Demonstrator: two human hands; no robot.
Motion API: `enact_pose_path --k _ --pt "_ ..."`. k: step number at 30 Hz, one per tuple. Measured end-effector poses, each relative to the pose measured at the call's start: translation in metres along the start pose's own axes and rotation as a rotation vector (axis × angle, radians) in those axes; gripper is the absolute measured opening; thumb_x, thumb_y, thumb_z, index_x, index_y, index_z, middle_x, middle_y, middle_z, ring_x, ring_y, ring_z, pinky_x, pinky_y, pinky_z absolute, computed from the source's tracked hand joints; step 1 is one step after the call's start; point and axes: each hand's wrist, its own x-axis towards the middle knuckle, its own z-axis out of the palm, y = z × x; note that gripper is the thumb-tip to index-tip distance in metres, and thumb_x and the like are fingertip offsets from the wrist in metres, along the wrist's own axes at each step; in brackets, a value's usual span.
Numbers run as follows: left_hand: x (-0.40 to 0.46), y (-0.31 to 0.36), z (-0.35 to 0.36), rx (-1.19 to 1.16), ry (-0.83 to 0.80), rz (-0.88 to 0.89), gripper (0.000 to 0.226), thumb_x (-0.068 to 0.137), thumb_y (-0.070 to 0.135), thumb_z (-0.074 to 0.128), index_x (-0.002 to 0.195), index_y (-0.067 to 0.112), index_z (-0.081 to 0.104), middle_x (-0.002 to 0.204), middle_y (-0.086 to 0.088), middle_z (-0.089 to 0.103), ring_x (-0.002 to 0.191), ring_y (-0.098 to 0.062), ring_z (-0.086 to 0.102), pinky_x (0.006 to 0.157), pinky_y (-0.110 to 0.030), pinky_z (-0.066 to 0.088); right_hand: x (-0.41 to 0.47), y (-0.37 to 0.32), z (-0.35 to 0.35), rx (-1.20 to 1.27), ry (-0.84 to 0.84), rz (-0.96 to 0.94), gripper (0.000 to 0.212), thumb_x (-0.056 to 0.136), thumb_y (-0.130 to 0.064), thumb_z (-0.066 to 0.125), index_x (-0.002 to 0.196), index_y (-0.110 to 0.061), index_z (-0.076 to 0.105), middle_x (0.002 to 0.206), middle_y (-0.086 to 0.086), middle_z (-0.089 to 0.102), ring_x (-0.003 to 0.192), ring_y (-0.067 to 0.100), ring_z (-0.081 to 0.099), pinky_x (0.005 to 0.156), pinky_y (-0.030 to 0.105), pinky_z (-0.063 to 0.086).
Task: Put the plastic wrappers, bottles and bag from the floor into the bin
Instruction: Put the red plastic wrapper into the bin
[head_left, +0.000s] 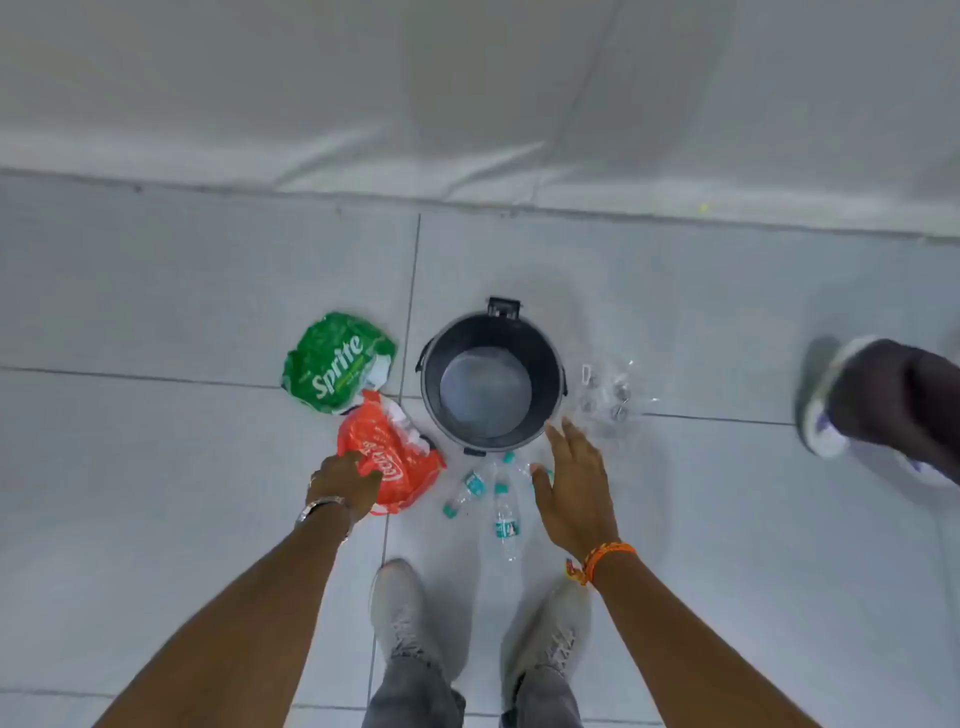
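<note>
A round black bin (545, 364) stands open on the tiled floor. Left of it lies a green Sprite wrapper (335, 361), with a red Coca-Cola wrapper (395, 457) just below it. Several small clear bottles with teal labels (505, 519) lie in front of the bin. A crumpled clear plastic bag (608, 397) rests to the bin's right. My left hand (343, 480) reaches down onto the left edge of the red wrapper; whether its fingers grip it I cannot tell. My right hand (576, 483) hovers open over the bottles, fingers spread, holding nothing.
My two grey shoes (400, 613) stand just behind the bottles. Another person's foot in a white shoe (826, 400) is at the right edge. A white sheet-covered wall base (467, 197) runs along the far side of the floor.
</note>
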Motion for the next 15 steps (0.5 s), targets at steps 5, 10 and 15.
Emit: enact_pose_path --k 5,10,15 --pt "0.060 -0.040 0.052 -0.262 -0.017 -0.155 0.037 0.093 0.026 0.063 0.129 0.021 0.066 0.136 -0.017 0.061 0.124 -0.040 0.055 0.107 -0.046 0.043 0.056 0.034 0.070 -0.133 0.037 -0.038 0.063 0.102 -0.038 0.050 0.158 -0.022 0.025 0.169 0.006 0.009 0.157 0.029 0.009 0.125 0.042 0.010" --pt "0.102 -0.062 0.091 -0.386 -0.077 -0.228 0.035 0.088 0.028 0.069 0.123 0.025 0.071 0.140 -0.010 0.061 0.126 -0.035 0.055 0.112 -0.046 0.040 0.086 0.061 0.116 -0.259 0.094 -0.077 0.063 0.099 -0.039 0.055 0.155 -0.021 0.031 0.169 0.009 0.003 0.156 0.034 0.005 0.125 0.050 0.010" --pt "0.125 -0.066 0.130 -0.558 -0.122 -0.383 0.049 0.093 0.022 0.069 0.137 0.006 0.057 0.147 -0.015 0.051 0.133 -0.041 0.048 0.113 -0.050 0.037 0.099 0.066 0.139 -0.234 0.146 -0.090 0.066 0.097 -0.041 0.059 0.155 -0.024 0.031 0.170 0.007 -0.003 0.156 0.038 0.007 0.125 0.054 0.012"
